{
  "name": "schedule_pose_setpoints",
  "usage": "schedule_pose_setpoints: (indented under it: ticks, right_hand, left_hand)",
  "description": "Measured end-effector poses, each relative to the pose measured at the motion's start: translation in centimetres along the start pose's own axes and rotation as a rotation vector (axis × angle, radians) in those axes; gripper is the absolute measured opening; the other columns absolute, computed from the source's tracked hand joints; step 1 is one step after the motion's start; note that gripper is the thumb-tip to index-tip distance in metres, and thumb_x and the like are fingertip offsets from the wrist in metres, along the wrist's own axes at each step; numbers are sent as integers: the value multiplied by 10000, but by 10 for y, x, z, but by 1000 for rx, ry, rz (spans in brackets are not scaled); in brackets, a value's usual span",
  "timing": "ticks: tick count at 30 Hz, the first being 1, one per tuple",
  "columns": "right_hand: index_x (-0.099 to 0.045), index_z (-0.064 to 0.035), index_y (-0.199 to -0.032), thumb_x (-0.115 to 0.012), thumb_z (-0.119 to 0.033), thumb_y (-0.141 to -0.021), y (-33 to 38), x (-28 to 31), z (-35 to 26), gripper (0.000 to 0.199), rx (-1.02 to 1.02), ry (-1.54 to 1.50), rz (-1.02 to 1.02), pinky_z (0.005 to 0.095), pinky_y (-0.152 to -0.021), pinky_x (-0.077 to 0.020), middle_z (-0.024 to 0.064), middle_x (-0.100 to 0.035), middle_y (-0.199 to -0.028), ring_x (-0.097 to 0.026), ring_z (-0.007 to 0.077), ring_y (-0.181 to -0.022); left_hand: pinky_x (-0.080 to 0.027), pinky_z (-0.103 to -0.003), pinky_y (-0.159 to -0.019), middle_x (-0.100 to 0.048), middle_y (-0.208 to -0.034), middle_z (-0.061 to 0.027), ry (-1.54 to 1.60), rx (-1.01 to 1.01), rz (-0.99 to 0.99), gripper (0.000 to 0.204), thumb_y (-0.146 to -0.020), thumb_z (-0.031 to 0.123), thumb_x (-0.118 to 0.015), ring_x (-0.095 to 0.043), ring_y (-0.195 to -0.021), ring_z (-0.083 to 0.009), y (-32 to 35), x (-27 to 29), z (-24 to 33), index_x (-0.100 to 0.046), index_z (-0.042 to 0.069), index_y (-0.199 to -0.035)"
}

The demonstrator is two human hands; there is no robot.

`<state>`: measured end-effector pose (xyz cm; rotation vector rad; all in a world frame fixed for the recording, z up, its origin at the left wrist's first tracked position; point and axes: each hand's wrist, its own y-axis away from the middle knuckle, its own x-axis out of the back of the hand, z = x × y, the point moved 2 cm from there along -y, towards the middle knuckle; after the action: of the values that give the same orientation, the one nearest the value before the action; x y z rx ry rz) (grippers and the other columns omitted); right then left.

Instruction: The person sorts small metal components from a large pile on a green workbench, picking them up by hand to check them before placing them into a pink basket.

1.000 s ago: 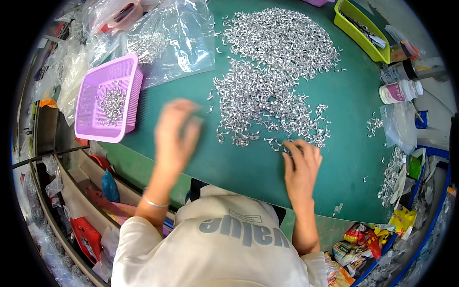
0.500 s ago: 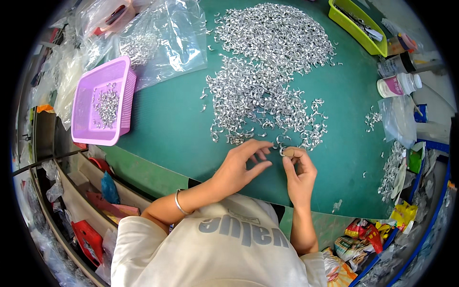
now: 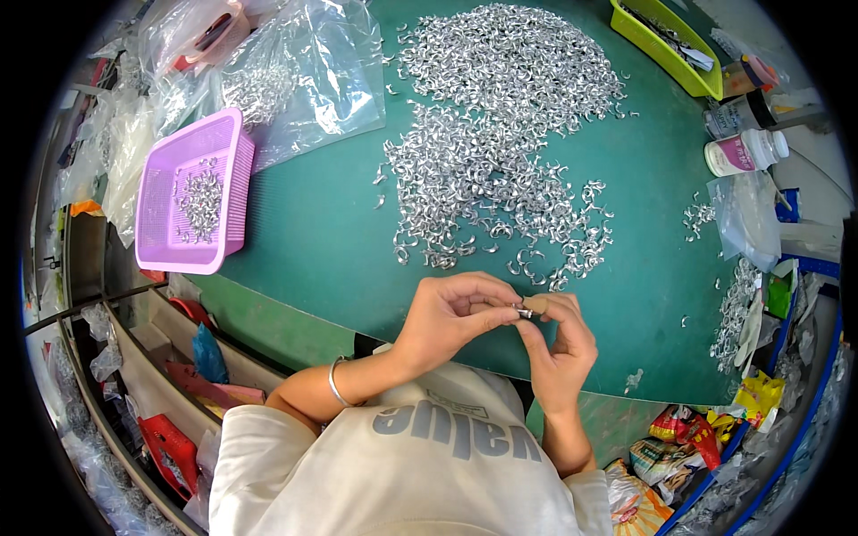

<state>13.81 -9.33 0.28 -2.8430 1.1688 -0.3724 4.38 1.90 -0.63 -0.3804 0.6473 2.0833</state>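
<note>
Green table under silvery clips

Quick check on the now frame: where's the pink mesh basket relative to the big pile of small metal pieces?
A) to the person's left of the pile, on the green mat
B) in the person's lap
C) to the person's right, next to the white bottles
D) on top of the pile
A: the pink mesh basket sits at the left edge of the green mat, apart from the pile of metal pieces, with a few pieces inside it.
</note>
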Motion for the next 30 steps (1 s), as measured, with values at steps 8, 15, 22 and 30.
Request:
schedule_pose_setpoints:
  ticks: [8,15,22,30]
  right_hand:
    - [-568,43,-852,-591,77,-725,6,-4,-8,133,-151,-287,15,252,-663,-389,78,-581,-821,-491,137,-739]
    - [-587,0,-882,-587,31,-739,-8,12,14,146,-139,120,-15,268,-677,-385,76,-566,-843,-492,176,-752]
    - [-600,-24,-918,-627,-13,-703,-28,-10,20,217,143,681,-35,345,-726,-358,87,-533,-885,-469,258,-826]
    - [-595,21,-864,-648,75,-672,-4,-15,-7,207,-90,-145,-158,265,-625,-406,87,-605,-828,-519,163,-700]
  left_hand:
    - [-510,-248,-654,-595,-871,-152,-76,-136,-38,93,-748,-75,-596,-611,-745,-170,8,-4,10,-589,-88,-840]
    - [-477,-224,-672,-592,-853,-118,606,374,-116,100,-801,20,-563,-580,-762,-138,2,19,-12,-580,-38,-881]
    - [-508,-239,-649,-615,-827,-129,-36,101,144,146,-780,-9,-594,-604,-717,-141,11,12,3,-578,-66,-913]
    - [-514,-216,-597,-629,-807,-139,-329,-285,95,126,-714,-40,-649,-631,-691,-151,13,8,15,-616,-75,-830]
